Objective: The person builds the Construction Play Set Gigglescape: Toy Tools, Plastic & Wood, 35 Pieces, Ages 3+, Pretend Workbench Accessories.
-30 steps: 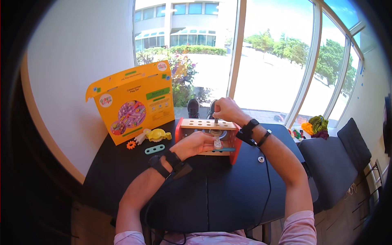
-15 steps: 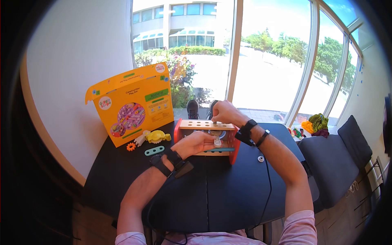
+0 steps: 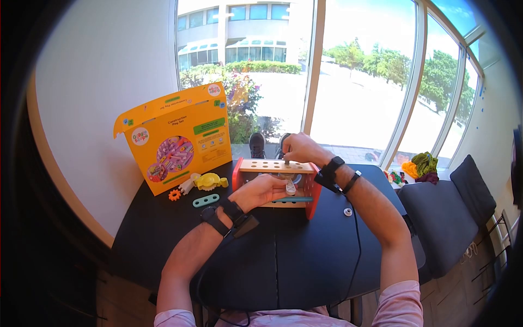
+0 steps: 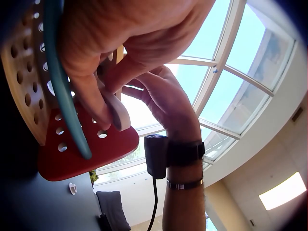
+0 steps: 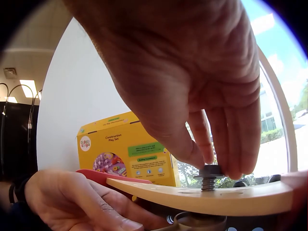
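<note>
A toy bench with a perforated wooden top (image 3: 260, 165) and red end panels (image 4: 91, 144) stands on the table. In the right wrist view, my right hand (image 5: 192, 82) pinches the head of a grey screw (image 5: 209, 178) that stands upright in a hole of the top, some thread showing above the wood. My left hand (image 3: 259, 192) reaches into the bench front, below the top, and pinches a whitish piece (image 4: 115, 108) between thumb and fingers. A teal bar (image 4: 67, 91) runs along the bench front beside the left hand.
The yellow box (image 3: 180, 136) stands at the back left. Before it lie a teal strip (image 3: 206, 200), an orange gear (image 3: 174, 195) and yellow pieces (image 3: 210, 181). A small white part (image 3: 347, 212) lies right of the bench, near a black cable (image 3: 358, 256).
The right hand has dipped slightly and come back up a little at the screw, its fingers shifting around the head. The left hand keeps its hold almost unmoved.
</note>
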The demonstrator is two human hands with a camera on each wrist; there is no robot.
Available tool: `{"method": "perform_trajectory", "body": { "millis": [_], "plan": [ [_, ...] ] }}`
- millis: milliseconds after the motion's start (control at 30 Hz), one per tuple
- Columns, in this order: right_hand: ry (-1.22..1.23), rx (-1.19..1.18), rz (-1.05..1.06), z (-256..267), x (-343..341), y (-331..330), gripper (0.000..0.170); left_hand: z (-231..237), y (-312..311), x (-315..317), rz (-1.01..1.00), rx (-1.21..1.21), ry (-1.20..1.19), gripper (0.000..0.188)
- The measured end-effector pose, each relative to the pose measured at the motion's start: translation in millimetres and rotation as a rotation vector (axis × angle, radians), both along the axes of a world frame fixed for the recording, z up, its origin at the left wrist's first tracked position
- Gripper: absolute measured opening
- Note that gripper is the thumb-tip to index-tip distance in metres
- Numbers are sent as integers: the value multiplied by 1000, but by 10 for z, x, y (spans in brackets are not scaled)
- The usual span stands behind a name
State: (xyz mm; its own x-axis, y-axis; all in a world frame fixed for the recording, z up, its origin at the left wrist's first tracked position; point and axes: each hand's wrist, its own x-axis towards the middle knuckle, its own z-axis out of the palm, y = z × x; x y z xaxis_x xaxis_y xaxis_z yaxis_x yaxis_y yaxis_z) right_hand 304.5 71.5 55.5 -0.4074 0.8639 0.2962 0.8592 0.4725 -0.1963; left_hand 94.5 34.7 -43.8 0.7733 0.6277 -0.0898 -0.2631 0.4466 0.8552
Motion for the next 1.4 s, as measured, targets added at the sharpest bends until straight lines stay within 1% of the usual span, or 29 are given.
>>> {"method": "perform_trajectory", "body": {
  "millis": [67, 167, 267, 333, 367, 467, 567, 667, 767, 867, 967, 1000, 1067, 1167, 1200, 1267, 1367, 1400],
  "plan": [
    [-27, 8, 39, -25, 28, 55, 17, -4, 0, 1, 0, -13, -2, 39],
    [-75, -46, 23, -13, 29, 108, 18, -1, -14, 1, 12, -17, 8, 36],
    [-146, -104, 1, 50, 23, 126, 24, 4, -16, -3, 13, -23, 11, 34],
    [-221, -135, -66, 108, -19, 124, 27, -16, 4, -3, 6, -26, -2, 34],
    [-259, -151, -100, 139, -37, 106, 29, -35, 23, 0, 1, -25, -14, 34],
    [-218, -232, -82, 180, -26, 49, 43, -52, 29, -16, -13, -31, -44, 35],
    [-337, -180, -98, 76, -39, 120, 51, -60, 40, -16, -15, -33, -55, 35],
    [-300, -185, -96, -9, -13, 137, 57, -79, 43, -10, -9, -24, -61, 36],
    [-315, -234, -152, 43, -75, 61, 61, -110, 61, -4, -16, -18, -63, 35],
    [-212, -425, -267, 160, -149, -4, 65, -77, 42, -15, -19, -17, -58, 35],
    [-354, -392, -201, 103, -123, 121, 69, -34, -5, -26, -25, -16, -58, 35],
    [-375, -366, -212, 79, -97, 143, 69, -20, -17, -29, -28, -15, -59, 35],
    [-417, -312, -233, 203, -164, -44, 69, -53, 3, -23, -18, -8, -56, 35],
    [-360, -303, -247, 273, -170, -133, 70, -91, 49, -10, -25, 19, -56, 40],
    [-360, -299, -215, 239, -149, -89, 71, -106, 61, -9, -31, 30, -56, 42],
    [-358, -291, -152, 176, -122, 6, 73, -96, 50, -6, -28, 32, -60, 42],
    [-439, -349, -187, 198, -135, 35, 74, -124, 67, -7, -26, 24, -61, 39],
    [-413, -348, -196, 210, -142, 16, 73, -137, 81, -10, -25, 20, -61, 37]
  ]
}}
